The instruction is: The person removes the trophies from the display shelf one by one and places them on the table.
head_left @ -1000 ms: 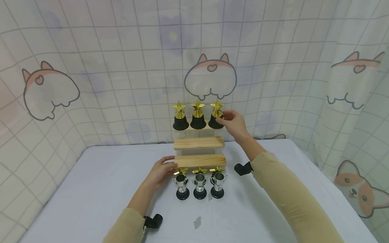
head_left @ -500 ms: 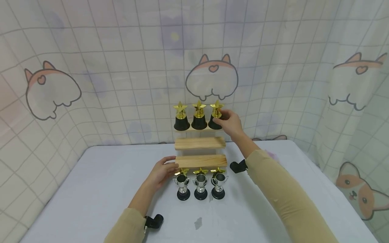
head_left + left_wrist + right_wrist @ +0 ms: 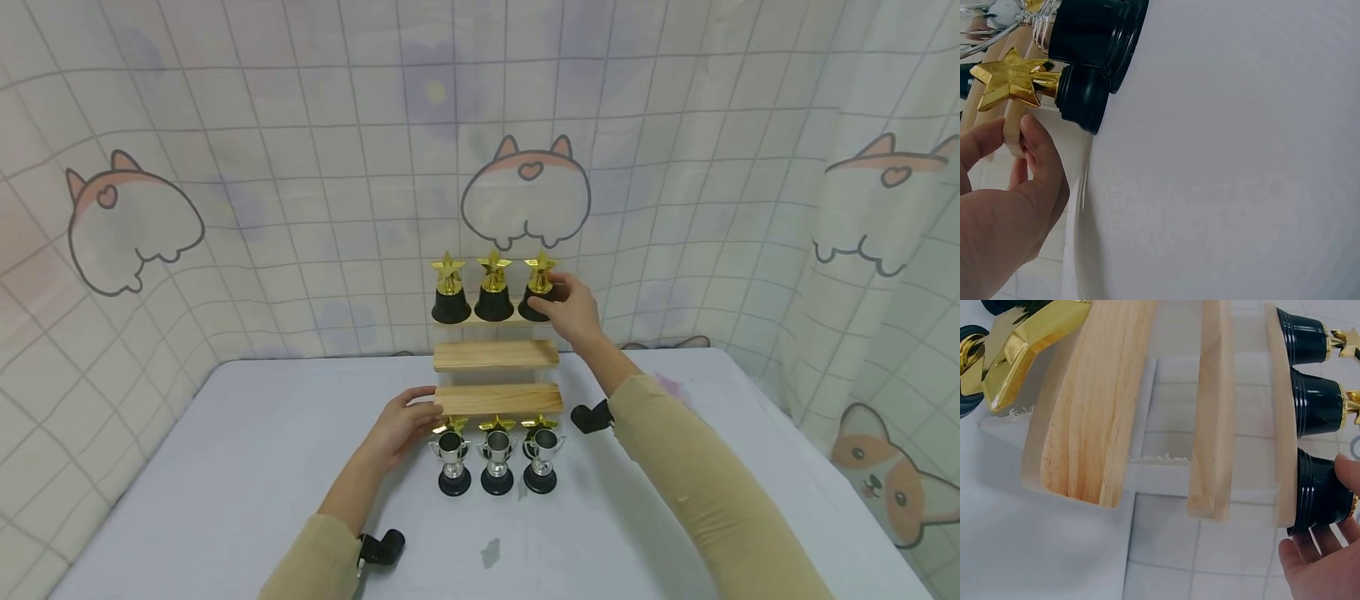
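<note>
On the top wooden shelf (image 3: 487,323), three gold star trophies with black bases stand in a row. My right hand (image 3: 576,312) grips the rightmost star trophy (image 3: 539,275); in the right wrist view its thumb and fingers are around the black base (image 3: 1316,487). Lower down, my left hand (image 3: 401,425) pinches the left end of the lowest shelf (image 3: 498,400) between thumb and fingers. In the left wrist view, a gold star trophy (image 3: 1013,78) on the table stands just beside those fingers. Three silver cup trophies (image 3: 453,467) stand in front of three star trophies, partly hiding them.
The middle shelf (image 3: 495,356) bears nothing. White side supports (image 3: 1160,478) join the shelves. A white cloth (image 3: 277,450) covers the table, with a grey patch (image 3: 491,553) near the front. A patterned curtain (image 3: 322,183) hangs behind and at the sides.
My right hand has moved slightly left, closer around the rightmost star trophy. My left hand keeps its hold on the lowest shelf. The head view has shifted a little.
</note>
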A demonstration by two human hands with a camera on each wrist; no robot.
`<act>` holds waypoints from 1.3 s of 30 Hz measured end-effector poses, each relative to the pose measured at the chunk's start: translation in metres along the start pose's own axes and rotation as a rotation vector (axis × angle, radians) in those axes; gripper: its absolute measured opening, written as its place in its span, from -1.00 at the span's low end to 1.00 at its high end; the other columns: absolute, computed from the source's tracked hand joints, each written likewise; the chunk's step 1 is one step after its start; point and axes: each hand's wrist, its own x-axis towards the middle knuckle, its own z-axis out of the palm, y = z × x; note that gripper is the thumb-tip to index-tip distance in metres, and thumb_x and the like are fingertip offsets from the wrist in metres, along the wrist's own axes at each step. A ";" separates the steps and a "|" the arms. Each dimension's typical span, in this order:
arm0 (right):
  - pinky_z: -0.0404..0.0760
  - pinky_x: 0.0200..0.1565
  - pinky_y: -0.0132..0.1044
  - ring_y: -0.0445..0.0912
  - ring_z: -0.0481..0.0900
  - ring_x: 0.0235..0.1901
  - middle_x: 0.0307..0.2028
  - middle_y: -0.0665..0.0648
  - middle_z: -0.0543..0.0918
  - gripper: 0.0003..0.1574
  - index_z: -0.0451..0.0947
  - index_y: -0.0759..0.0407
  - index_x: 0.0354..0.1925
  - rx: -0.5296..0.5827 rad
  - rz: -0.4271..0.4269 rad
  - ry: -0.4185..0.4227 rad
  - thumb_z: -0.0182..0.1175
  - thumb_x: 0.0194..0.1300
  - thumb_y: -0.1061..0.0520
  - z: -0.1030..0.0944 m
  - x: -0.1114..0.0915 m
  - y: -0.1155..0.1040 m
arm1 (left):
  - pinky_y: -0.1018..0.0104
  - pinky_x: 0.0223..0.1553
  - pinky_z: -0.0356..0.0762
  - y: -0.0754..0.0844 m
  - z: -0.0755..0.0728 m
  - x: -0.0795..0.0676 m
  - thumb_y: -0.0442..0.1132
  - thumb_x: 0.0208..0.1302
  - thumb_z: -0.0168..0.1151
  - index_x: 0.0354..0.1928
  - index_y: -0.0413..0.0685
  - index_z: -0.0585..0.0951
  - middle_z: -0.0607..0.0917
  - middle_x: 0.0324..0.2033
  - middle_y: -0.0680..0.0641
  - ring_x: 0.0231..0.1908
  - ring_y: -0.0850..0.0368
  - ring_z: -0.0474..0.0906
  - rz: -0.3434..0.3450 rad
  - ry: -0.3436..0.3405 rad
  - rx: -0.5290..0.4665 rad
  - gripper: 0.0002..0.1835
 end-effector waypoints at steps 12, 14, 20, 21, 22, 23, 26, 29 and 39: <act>0.51 0.29 0.01 0.14 0.42 0.32 0.34 0.29 0.45 -0.19 0.32 0.21 0.47 0.040 0.000 0.024 0.38 0.39 0.04 -0.006 -0.008 0.002 | 0.20 0.05 0.69 0.000 0.000 0.001 -0.43 0.36 0.24 0.38 -0.39 0.35 0.62 0.02 -0.32 -0.16 0.08 0.69 -0.015 0.018 0.013 -0.42; 0.52 0.28 0.00 0.14 0.43 0.32 0.34 0.29 0.45 -0.19 0.32 0.21 0.46 0.052 -0.003 0.026 0.39 0.39 0.04 -0.007 -0.011 0.002 | 0.20 0.06 0.69 0.000 0.000 0.001 -0.43 0.36 0.24 0.38 -0.39 0.35 0.62 0.03 -0.32 -0.16 0.08 0.69 -0.012 0.018 0.014 -0.42; 0.55 0.25 -0.02 0.13 0.47 0.27 0.29 0.30 0.48 -0.19 0.34 0.24 0.43 0.100 -0.004 0.032 0.42 0.35 0.05 -0.011 -0.019 0.000 | 0.21 0.06 0.69 0.000 0.000 0.002 -0.43 0.37 0.24 0.37 -0.38 0.36 0.62 0.03 -0.32 -0.15 0.09 0.69 -0.012 0.018 0.015 -0.43; 0.55 0.24 -0.02 0.13 0.48 0.27 0.28 0.30 0.48 -0.19 0.35 0.24 0.43 0.103 -0.003 0.031 0.42 0.35 0.05 -0.012 -0.021 0.000 | 0.21 0.05 0.69 0.000 0.000 0.002 -0.43 0.37 0.24 0.37 -0.38 0.36 0.62 0.03 -0.32 -0.15 0.09 0.69 -0.012 0.018 0.014 -0.44; 0.55 0.24 -0.02 0.13 0.48 0.26 0.28 0.30 0.48 -0.19 0.35 0.24 0.42 0.104 -0.002 0.028 0.43 0.35 0.05 -0.013 -0.022 0.001 | 0.21 0.05 0.69 0.000 0.000 0.002 -0.43 0.37 0.24 0.37 -0.38 0.36 0.61 0.03 -0.32 -0.15 0.09 0.69 -0.012 0.018 0.013 -0.44; 0.55 0.24 -0.02 0.13 0.48 0.26 0.28 0.29 0.49 -0.19 0.35 0.24 0.42 0.104 -0.002 0.023 0.43 0.34 0.05 -0.013 -0.024 0.001 | 0.21 0.05 0.69 0.000 0.000 0.002 -0.44 0.37 0.24 0.37 -0.38 0.36 0.61 0.03 -0.32 -0.15 0.09 0.69 -0.013 0.018 0.013 -0.44; 0.54 0.26 -0.02 0.12 0.48 0.25 0.27 0.29 0.49 -0.19 0.34 0.24 0.41 0.109 0.004 0.008 0.43 0.34 0.05 -0.014 -0.029 0.002 | 0.21 0.05 0.69 -0.001 0.000 0.002 -0.43 0.37 0.23 0.37 -0.38 0.36 0.61 0.03 -0.33 -0.15 0.08 0.69 -0.012 0.017 0.015 -0.44; 0.52 0.27 -0.02 0.12 0.47 0.26 0.27 0.29 0.49 -0.18 0.33 0.25 0.41 0.110 0.010 -0.003 0.43 0.34 0.04 -0.015 -0.034 0.003 | 0.21 0.05 0.69 -0.001 0.000 0.003 -0.43 0.37 0.23 0.37 -0.38 0.37 0.61 0.03 -0.33 -0.15 0.08 0.69 -0.011 0.017 0.015 -0.44; 0.51 0.27 0.02 0.12 0.46 0.26 0.23 0.29 0.52 -0.18 0.33 0.27 0.39 0.113 -0.002 -0.038 0.44 0.33 0.07 -0.018 -0.058 -0.001 | 0.21 0.06 0.69 -0.001 0.000 0.002 -0.43 0.37 0.23 0.37 -0.38 0.36 0.61 0.04 -0.34 -0.15 0.09 0.69 -0.013 0.010 0.022 -0.44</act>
